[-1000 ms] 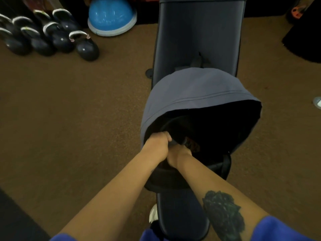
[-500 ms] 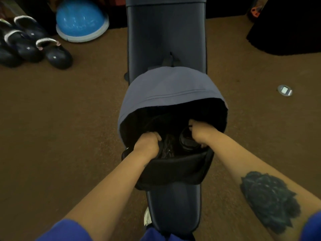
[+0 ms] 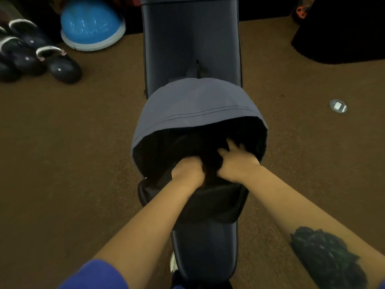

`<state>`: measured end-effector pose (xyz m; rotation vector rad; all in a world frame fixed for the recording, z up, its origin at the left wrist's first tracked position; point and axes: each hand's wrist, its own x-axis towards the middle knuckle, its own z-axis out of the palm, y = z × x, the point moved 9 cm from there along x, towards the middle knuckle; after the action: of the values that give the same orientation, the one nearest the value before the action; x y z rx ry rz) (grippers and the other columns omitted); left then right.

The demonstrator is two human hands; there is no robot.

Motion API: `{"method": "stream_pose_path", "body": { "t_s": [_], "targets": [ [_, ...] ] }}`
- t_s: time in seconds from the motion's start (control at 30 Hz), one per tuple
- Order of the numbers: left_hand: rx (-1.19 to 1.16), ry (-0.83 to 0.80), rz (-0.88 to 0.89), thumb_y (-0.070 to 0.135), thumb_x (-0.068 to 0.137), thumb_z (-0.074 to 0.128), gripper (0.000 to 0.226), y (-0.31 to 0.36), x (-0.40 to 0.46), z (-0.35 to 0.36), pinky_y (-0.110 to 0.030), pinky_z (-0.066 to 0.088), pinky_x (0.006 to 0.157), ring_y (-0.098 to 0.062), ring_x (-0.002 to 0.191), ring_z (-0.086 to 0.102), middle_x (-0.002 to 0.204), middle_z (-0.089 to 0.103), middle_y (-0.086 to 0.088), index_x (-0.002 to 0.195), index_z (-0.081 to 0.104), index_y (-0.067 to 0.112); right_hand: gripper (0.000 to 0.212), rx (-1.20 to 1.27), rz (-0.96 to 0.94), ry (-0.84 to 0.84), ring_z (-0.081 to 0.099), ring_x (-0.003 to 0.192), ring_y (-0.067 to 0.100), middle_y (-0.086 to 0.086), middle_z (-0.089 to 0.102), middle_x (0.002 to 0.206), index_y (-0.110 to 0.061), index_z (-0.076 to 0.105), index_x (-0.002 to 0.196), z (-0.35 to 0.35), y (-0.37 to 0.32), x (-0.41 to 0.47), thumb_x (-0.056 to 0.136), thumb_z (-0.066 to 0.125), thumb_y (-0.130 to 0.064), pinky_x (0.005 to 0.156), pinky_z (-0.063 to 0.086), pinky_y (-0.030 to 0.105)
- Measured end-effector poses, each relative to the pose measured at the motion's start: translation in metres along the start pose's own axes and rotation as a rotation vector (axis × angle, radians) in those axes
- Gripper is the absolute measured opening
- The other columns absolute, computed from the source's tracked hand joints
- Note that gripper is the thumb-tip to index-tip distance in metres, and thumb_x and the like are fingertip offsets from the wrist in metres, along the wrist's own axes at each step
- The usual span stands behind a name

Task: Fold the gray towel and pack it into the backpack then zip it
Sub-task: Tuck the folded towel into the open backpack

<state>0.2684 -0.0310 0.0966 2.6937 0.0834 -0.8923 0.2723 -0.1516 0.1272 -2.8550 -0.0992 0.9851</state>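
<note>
**On the bench: both hands at the open mouth of the backpack**

On the padded bench [image 3: 191, 44], running from near to far through the middle of the scene, sits the backpack [image 3: 193, 103], its gray top flap raised like a hood over a dark interior.

Left hand [image 3: 188, 172]: fingers curled into a fist at the near lip of the opening, seemingly gripping the rim fabric; what exactly it pinches is lost in shadow.

Right hand [image 3: 236, 163]: reaching deeper, thumb and at least one finger spread apart inside the cavity, the rest bent. Cannot tell whether it holds anything.

Gray towel: not visible on the bench or on the brown floor [image 3: 73, 153]. Judged to be already inside the bag, but the interior is too dark to confirm.

Step in hand, as judged: seating the contents before zipping. To do this well:
- keep the left hand pulling the near rim taut so the mouth stays wide;
- press the load down flat with the right, well below the zipper line;
- clear any loose fabric off the zipper track before closing, or the slider may snag.

Off-task: kettlebells [image 3: 62, 65] and a blue dome [image 3: 91, 24] on the far left floor.
</note>
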Motion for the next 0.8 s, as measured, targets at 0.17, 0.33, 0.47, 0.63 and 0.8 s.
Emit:
{"method": "stream_pose_path", "body": {
  "t_s": [0.17, 0.33, 0.47, 0.63, 0.8],
  "targets": [
    [0.042, -0.179, -0.084, 0.020, 0.092, 0.052, 0.029, -0.015, 0.032, 0.016, -0.031, 0.048, 0.076, -0.023, 0.079, 0.056, 0.103, 0.061, -0.012, 0.116, 0.060, 0.007, 0.074, -0.158, -0.037, 0.019, 0.013, 0.140, 0.034, 0.007, 0.020, 0.153, -0.025, 0.030, 0.145, 0.002, -0.004, -0.004, 0.080, 0.060, -0.045, 0.105, 0.034, 0.041],
    [-0.160, -0.295, -0.202, 0.027, 0.093, 0.051, 0.033, -0.018, 0.050, 0.038, -0.032, 0.046, 0.076, -0.022, 0.074, 0.052, 0.092, 0.059, -0.012, 0.115, 0.057, 0.003, 0.066, -0.100, -0.036, 0.053, 0.020, 0.137, 0.031, 0.007, 0.030, 0.147, -0.024, 0.037, 0.141, 0.002, -0.002, -0.001, 0.083, 0.060, -0.044, 0.102, 0.036, 0.039],
    [-0.243, -0.274, -0.239, 0.032, 0.091, 0.053, 0.042, -0.017, 0.062, 0.059, -0.037, 0.049, 0.096, -0.026, 0.098, 0.058, 0.121, 0.059, -0.015, 0.126, 0.053, 0.009, 0.059, -0.085, -0.041, 0.080, 0.022, 0.136, 0.031, 0.007, 0.034, 0.145, -0.022, 0.041, 0.138, 0.003, -0.002, 0.003, 0.085, 0.058, -0.043, 0.101, 0.036, 0.040],
    [-0.214, -0.178, -0.247, 0.027, 0.097, 0.044, 0.034, -0.026, 0.071, 0.059, -0.036, 0.050, 0.093, -0.026, 0.102, 0.059, 0.123, 0.059, -0.015, 0.121, 0.056, 0.007, 0.054, -0.064, -0.039, 0.100, 0.022, 0.136, 0.030, 0.006, 0.035, 0.145, -0.021, 0.043, 0.137, 0.005, -0.001, 0.005, 0.087, 0.056, -0.040, 0.102, 0.035, 0.041],
    [-0.194, -0.174, -0.208, 0.022, 0.099, 0.038, 0.036, -0.024, 0.067, 0.053, -0.036, 0.046, 0.097, -0.030, 0.116, 0.056, 0.131, 0.055, -0.018, 0.127, 0.053, 0.005, 0.054, -0.100, -0.032, 0.088, 0.025, 0.135, 0.030, 0.007, 0.036, 0.145, -0.021, 0.043, 0.137, 0.003, -0.004, 0.003, 0.088, 0.054, -0.040, 0.104, 0.030, 0.041]
  ]
}}
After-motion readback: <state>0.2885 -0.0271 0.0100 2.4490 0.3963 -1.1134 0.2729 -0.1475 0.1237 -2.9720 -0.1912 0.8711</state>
